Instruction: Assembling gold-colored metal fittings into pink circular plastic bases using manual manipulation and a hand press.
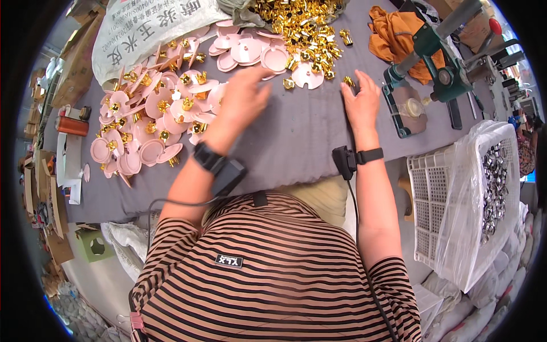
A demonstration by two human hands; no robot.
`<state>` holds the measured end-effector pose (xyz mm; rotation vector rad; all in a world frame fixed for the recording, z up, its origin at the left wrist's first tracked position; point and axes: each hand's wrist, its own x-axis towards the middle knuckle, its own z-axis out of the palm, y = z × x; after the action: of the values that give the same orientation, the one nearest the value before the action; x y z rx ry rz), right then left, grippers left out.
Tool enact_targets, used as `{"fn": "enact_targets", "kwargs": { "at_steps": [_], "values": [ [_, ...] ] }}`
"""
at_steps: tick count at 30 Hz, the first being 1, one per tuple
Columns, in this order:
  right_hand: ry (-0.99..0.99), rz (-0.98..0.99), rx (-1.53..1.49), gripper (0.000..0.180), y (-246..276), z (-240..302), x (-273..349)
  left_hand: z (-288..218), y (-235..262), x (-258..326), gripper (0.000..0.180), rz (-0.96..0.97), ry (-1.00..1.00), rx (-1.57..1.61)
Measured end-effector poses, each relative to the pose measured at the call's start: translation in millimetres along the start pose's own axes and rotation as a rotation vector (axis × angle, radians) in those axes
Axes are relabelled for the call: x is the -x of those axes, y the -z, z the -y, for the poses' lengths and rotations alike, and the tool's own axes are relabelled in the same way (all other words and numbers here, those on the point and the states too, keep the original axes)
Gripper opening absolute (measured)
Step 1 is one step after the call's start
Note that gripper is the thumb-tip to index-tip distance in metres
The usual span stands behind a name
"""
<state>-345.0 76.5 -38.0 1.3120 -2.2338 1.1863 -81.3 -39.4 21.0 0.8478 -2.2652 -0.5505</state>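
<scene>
Left of the left hand (242, 94), pink discs (151, 117) with gold clips on them lie heaped on the grey table (296, 137), overlapping, so many are half hidden and their facing is hard to read. That hand is blurred; its fingers look loosely curled above the heap's right edge, and I cannot tell whether they pinch anything. Just beyond its fingertips lie more discs (250, 51), bare and flat. Between the two hands, a little beyond them, one disc (307, 75) lies flat beside a pile of loose gold clips (302, 25); the pile's far side is cut off by the rim. The right hand (362, 102) rests palm down, fingers spread, with a single clip (348, 81) touching its fingertips; its long axis cannot be made out. Right of that hand stands a green press (439, 68).
</scene>
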Motion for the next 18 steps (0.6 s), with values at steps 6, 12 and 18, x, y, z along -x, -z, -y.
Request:
{"fn": "enact_targets", "kwargs": {
  "at_steps": [6,12,18],
  "values": [
    [0.002,0.131,0.023,0.034,-6,-12,4,9,-93,-53,0.02,0.092,-0.317,-0.241],
    [-0.007,0.048,-0.193,0.031,-2,-6,2,1,-103,-65,0.028,0.167,-0.202,-0.319],
    [-0.386,0.18,-0.582,0.025,11,6,10,-9,-104,-89,0.033,0.28,-0.019,-0.402]
  ]
}}
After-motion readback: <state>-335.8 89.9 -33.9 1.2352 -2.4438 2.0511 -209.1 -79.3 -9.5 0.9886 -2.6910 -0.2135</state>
